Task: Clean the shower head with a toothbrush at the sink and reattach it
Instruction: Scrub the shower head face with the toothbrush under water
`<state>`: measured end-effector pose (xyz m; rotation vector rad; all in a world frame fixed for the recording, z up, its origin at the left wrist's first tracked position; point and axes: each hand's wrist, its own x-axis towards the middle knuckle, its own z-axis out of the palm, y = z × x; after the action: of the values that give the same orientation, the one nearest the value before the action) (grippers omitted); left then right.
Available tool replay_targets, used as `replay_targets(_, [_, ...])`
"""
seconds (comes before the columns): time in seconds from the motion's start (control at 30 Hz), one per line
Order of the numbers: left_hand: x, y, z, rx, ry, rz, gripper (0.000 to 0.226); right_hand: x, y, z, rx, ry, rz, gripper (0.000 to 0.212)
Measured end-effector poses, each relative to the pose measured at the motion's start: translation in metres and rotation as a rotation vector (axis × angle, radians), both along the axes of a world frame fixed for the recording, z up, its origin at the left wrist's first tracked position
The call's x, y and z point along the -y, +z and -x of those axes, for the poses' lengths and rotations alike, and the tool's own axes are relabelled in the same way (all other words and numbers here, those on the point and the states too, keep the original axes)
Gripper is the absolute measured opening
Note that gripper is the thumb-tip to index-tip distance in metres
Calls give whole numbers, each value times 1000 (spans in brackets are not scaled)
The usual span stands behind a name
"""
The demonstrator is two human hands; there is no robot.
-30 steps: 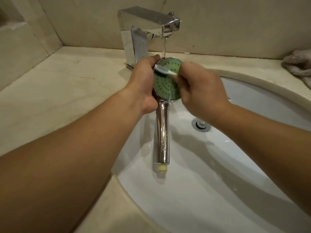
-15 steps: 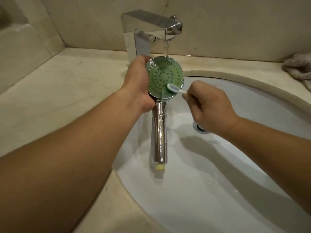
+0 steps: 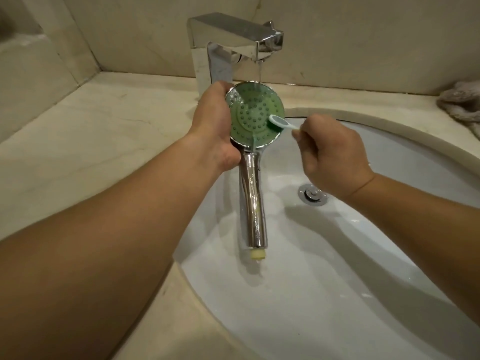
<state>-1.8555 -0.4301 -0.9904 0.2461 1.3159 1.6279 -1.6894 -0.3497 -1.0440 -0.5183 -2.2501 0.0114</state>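
Note:
A chrome shower head (image 3: 253,118) with a round green spray face and a long chrome handle is held over the white sink (image 3: 337,268). My left hand (image 3: 214,126) grips the left rim and back of its round head. A thin stream from the chrome faucet (image 3: 233,45) falls on the top of the green face. My right hand (image 3: 330,157) holds a pale toothbrush (image 3: 281,122), whose brush end lies on the right side of the face. The handle's yellowish end points down toward me.
A beige stone counter (image 3: 91,139) surrounds the sink, with tiled walls behind. The chrome drain plug (image 3: 311,194) sits in the basin under my right wrist. A crumpled grey cloth (image 3: 461,105) lies on the counter at the far right.
My right hand has drawn back to the right, off the green face, and the brush end has moved from the top left of the face to its right side.

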Motion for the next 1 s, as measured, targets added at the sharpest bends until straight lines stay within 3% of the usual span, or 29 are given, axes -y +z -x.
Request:
replay_targets(0.13, [2, 2, -4, -15, -11, 10, 52, 4, -8, -2, 71, 95, -64, 23])
replay_targets(0.4, [2, 4, -9, -4, -16, -4, 54, -9, 9, 1, -78, -93, 101, 20])
replay_targets(0.57, [2, 4, -4, 6, -12, -17, 46, 8, -7, 1, 58, 78, -61, 15])
replay_targets(0.73, [-1, 2, -3, -4, -4, -8, 50, -1, 5, 10, -56, -60, 35, 14])
replay_targets(0.9, [1, 3, -3, -6, -6, 5, 50, 10, -5, 4, 6, 45, -57, 20])
replay_targets(1.0, [2, 3, -3, -18, -9, 0, 55, -2, 5, 3, -41, -57, 13, 19])
